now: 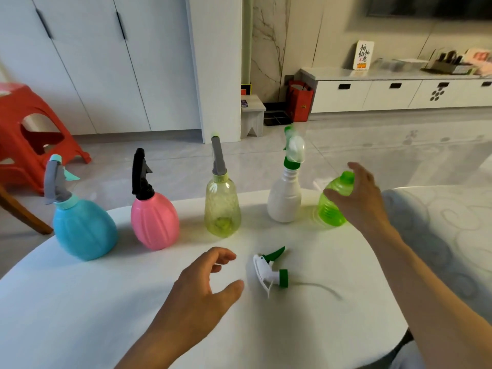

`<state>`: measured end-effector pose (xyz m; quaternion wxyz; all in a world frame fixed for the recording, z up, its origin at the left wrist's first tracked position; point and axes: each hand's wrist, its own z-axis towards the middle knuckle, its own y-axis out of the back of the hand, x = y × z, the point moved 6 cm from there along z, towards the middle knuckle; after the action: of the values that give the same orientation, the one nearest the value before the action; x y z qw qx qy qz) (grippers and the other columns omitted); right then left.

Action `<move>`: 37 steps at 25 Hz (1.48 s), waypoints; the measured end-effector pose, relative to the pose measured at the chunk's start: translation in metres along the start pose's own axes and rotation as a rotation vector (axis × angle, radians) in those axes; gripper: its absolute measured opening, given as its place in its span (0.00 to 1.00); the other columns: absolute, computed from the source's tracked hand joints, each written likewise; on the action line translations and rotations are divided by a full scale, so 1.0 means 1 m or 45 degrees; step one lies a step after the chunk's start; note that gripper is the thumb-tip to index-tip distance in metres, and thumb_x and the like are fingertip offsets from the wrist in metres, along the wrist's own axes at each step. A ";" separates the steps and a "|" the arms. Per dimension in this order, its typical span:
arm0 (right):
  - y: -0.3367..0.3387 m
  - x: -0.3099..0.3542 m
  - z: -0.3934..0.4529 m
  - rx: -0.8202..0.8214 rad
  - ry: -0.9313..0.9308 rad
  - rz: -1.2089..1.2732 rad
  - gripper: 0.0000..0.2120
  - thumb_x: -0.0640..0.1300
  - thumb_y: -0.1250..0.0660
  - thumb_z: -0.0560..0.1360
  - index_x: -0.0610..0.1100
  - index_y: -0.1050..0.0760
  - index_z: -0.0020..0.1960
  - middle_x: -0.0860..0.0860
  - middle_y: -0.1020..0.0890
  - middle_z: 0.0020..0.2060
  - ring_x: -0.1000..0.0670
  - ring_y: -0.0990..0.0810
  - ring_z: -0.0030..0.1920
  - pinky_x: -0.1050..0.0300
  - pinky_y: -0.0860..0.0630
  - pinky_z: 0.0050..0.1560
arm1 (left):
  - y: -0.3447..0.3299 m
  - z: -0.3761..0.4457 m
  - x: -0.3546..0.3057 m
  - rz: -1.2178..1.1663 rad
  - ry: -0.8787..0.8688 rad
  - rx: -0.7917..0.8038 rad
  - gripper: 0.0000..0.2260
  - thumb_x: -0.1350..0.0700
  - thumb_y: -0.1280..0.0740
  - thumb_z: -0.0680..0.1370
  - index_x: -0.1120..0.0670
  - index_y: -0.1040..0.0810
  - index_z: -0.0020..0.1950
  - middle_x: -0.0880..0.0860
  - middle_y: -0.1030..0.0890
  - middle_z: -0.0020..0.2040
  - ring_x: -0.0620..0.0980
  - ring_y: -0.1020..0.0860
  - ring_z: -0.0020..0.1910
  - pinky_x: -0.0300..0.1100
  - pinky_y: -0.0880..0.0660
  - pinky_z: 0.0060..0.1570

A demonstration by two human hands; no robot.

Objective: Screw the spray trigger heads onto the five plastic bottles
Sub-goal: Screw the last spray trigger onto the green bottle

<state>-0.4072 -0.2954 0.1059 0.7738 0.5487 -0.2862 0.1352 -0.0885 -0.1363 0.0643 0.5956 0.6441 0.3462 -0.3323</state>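
Five bottles stand in a row on the white table (80, 302). The blue bottle (83, 230), pink bottle (154, 222), yellowish clear bottle (222, 209) and white bottle (283, 201) each carry a trigger head. The bright green bottle (331, 206) at the right end has a bare neck. My right hand (356, 195) is against its right side, thumb across the front, fingers by the neck. A white and green trigger head (271, 272) with a thin tube lies on the table. My left hand (205, 286) hovers open just left of it, apart from it.
A red plastic stool (29, 129) and a wooden chair leg (21, 211) stand on the floor at the left. A patterned grey cushion (426, 235) lies right of the table. White cabinets, a small step stool (251, 115) and a red bag (300, 101) are behind.
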 end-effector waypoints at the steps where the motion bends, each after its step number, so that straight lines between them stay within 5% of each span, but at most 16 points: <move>1: -0.007 -0.006 0.000 0.094 -0.004 0.020 0.34 0.46 0.27 0.71 0.48 0.38 0.72 0.41 0.29 0.68 0.34 0.27 0.64 0.44 0.30 0.57 | 0.000 -0.001 0.000 -0.018 0.005 0.003 0.17 0.39 0.31 0.66 0.34 0.26 0.55 0.32 0.22 0.55 0.34 0.26 0.57 0.41 0.27 0.57; 6: 0.015 0.004 -0.019 0.120 0.004 -0.016 0.35 0.49 0.23 0.66 0.49 0.37 0.67 0.42 0.23 0.63 0.36 0.23 0.58 0.50 0.34 0.48 | -0.001 -0.003 -0.002 -0.120 0.026 0.039 0.13 0.49 0.26 0.72 0.39 0.23 0.53 0.39 0.20 0.53 0.37 0.22 0.55 0.36 0.26 0.53; 10: 0.071 0.044 -0.069 -0.073 0.073 0.307 0.37 0.67 0.24 0.56 0.64 0.36 0.60 0.52 0.21 0.52 0.45 0.21 0.46 0.52 0.29 0.45 | 0.003 -0.008 -0.023 -0.166 -0.154 -0.033 0.23 0.41 0.25 0.68 0.38 0.27 0.60 0.36 0.21 0.56 0.37 0.23 0.57 0.41 0.24 0.56; 15: 0.017 0.106 -0.152 0.629 0.193 0.691 0.36 0.67 0.21 0.53 0.68 0.32 0.58 0.53 0.18 0.50 0.49 0.14 0.42 0.44 0.17 0.44 | -0.006 -0.016 -0.033 -0.110 -0.327 0.016 0.50 0.32 0.22 0.58 0.33 0.44 0.74 0.33 0.31 0.69 0.35 0.31 0.68 0.36 0.31 0.60; 19: -0.020 0.111 -0.162 0.803 0.165 0.700 0.23 0.63 0.26 0.67 0.61 0.30 0.58 0.58 0.16 0.50 0.53 0.14 0.43 0.44 0.16 0.43 | -0.003 -0.006 -0.013 -0.081 -0.153 -0.011 0.42 0.39 0.19 0.56 0.32 0.34 0.65 0.34 0.20 0.55 0.36 0.20 0.52 0.41 0.20 0.50; 22: -0.033 0.091 -0.152 0.768 0.267 0.191 0.17 0.52 0.36 0.77 0.55 0.30 0.65 0.56 0.19 0.61 0.52 0.19 0.56 0.47 0.22 0.55 | 0.005 -0.004 -0.003 -0.025 -0.104 -0.095 0.37 0.39 0.20 0.55 0.32 0.32 0.61 0.33 0.20 0.51 0.36 0.20 0.48 0.39 0.22 0.46; 25: -0.058 0.079 -0.162 0.815 0.479 -0.559 0.18 0.46 0.40 0.77 0.51 0.30 0.66 0.51 0.21 0.61 0.45 0.21 0.59 0.54 0.28 0.48 | 0.009 -0.005 0.003 -0.084 -0.079 -0.114 0.38 0.38 0.20 0.57 0.34 0.33 0.64 0.36 0.19 0.53 0.38 0.20 0.50 0.44 0.21 0.50; 31: -0.067 0.081 -0.156 0.687 0.400 -0.681 0.06 0.43 0.37 0.76 0.48 0.29 0.53 0.50 0.20 0.53 0.46 0.21 0.55 0.58 0.36 0.41 | 0.027 -0.011 0.010 -0.125 -0.034 -0.134 0.36 0.37 0.21 0.58 0.37 0.31 0.63 0.39 0.18 0.52 0.40 0.18 0.48 0.47 0.20 0.49; 33: -0.053 0.083 -0.145 0.539 0.355 -0.347 0.07 0.46 0.33 0.75 0.49 0.26 0.53 0.51 0.16 0.47 0.48 0.19 0.51 0.57 0.32 0.40 | 0.032 -0.015 0.014 0.037 -0.001 -0.178 0.36 0.34 0.23 0.57 0.34 0.32 0.62 0.36 0.19 0.52 0.38 0.20 0.48 0.43 0.22 0.47; 37: 0.004 0.080 -0.113 0.169 -0.039 1.241 0.18 0.40 0.25 0.72 0.52 0.24 0.58 0.54 0.12 0.39 0.57 0.15 0.40 0.67 0.24 0.39 | 0.030 -0.021 0.015 0.277 0.025 -0.191 0.39 0.34 0.26 0.57 0.34 0.37 0.65 0.37 0.24 0.56 0.42 0.23 0.52 0.47 0.24 0.52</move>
<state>-0.3122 -0.1974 0.1294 0.5796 0.4008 -0.5117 0.4916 -0.0544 -0.1158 0.0691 0.6711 0.6349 0.3039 -0.2326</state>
